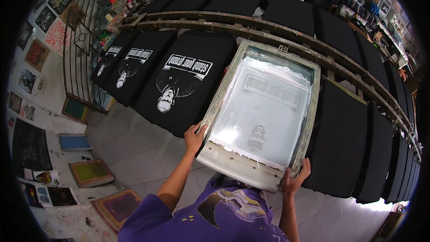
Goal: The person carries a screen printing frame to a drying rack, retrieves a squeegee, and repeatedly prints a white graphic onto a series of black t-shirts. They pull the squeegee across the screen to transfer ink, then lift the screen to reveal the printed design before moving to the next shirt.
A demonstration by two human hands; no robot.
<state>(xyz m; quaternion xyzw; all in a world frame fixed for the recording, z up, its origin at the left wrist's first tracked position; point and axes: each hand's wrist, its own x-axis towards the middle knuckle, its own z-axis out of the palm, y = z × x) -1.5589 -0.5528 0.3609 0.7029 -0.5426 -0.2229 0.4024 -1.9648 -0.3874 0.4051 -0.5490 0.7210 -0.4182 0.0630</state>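
A metal-framed printing screen [313, 103] coated in white ink lies flat over a pallet in front of me. My left hand [195, 136] grips its near left corner. My right hand [295, 180] grips its near right corner. To the left, three black shirts [188, 54] lie on pallets, each with a white printed face and lettering. To the right, plain black shirts [340, 139] lie on further pallets.
A curved metal rail [233, 24] runs behind the pallets, with more black shirts beyond it. Several framed screens [89, 172] lie on the tiled floor at lower left. Prints and posters cover the left wall. Shelves with supplies stand at the back.
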